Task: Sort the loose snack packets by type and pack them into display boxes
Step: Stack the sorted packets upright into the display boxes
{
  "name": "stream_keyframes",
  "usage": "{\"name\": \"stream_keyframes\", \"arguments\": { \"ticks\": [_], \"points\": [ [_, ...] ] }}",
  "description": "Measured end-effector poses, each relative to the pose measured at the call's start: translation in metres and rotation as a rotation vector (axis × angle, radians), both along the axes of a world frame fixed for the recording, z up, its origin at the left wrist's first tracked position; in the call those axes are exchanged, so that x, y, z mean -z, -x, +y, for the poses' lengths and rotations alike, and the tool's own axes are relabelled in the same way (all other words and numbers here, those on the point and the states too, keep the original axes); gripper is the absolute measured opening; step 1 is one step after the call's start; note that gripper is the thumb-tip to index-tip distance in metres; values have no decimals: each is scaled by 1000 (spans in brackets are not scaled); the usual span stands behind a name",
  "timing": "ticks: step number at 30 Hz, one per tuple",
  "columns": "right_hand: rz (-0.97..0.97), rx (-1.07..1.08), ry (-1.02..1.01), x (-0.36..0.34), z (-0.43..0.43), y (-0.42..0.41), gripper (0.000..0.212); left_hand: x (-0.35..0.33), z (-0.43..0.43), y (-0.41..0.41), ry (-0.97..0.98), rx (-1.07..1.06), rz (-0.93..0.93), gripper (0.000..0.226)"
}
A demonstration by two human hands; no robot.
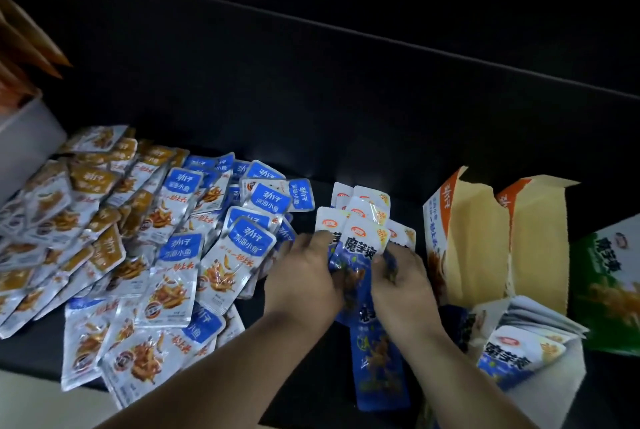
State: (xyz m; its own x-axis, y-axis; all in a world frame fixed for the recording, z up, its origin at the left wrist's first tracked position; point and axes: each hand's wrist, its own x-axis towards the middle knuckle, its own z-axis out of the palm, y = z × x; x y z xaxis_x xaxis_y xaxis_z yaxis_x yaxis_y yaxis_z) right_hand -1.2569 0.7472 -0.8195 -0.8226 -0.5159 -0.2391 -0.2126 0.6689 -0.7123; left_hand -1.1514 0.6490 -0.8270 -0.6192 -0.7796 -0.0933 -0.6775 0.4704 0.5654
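Both hands gather a fanned bunch of blue-and-white snack packets (363, 238) on the dark table. My left hand (304, 276) grips the bunch's left side, my right hand (401, 279) grips its right side. One long blue packet (377, 363) lies under my wrists. To the left spreads a heap of blue-label fish packets (221, 248), and further left a heap of brown-label fish packets (86, 207). A white display box (575, 369) at the lower right holds upright blue-and-white packets (512, 356).
An open orange-and-white carton (485, 245) with torn flaps stands right of my hands. A green display box (609, 283) sits at the far right. A white bin (24, 148) with orange packets stands at the far left. Behind is a dark wall.
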Motion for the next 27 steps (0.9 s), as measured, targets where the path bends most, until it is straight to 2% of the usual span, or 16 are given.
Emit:
{"name": "stream_keyframes", "arguments": {
  "ticks": [4, 6, 9, 12, 14, 19, 23, 27],
  "points": [
    [107, -61, -131, -2, 2, 1, 72, 3, 4, 17, -151, -31, 116, 66],
    [147, -40, -153, -2, 1, 2, 82, 4, 0, 23, -230, -96, 153, 72],
    [105, 17, -73, 6, 2, 5, 80, 0, -5, 31, -408, -272, 210, 84],
    [38, 51, -25, 12, 4, 4, 66, 2, -4, 40, -605, -341, 303, 60],
    [5, 27, -42, 11, 7, 2, 61, 2, -5, 43, -647, -359, 293, 56],
    [-196, 20, 57, 3, 14, 1, 59, -5, 2, 41, -684, -172, 197, 66],
    [-299, 67, 186, -1, 15, 5, 60, -10, 16, 44, -722, -104, 245, 50],
    [-293, 69, 293, -4, 14, 5, 62, -20, 21, 43, -792, -89, 328, 34]
  ]
}}
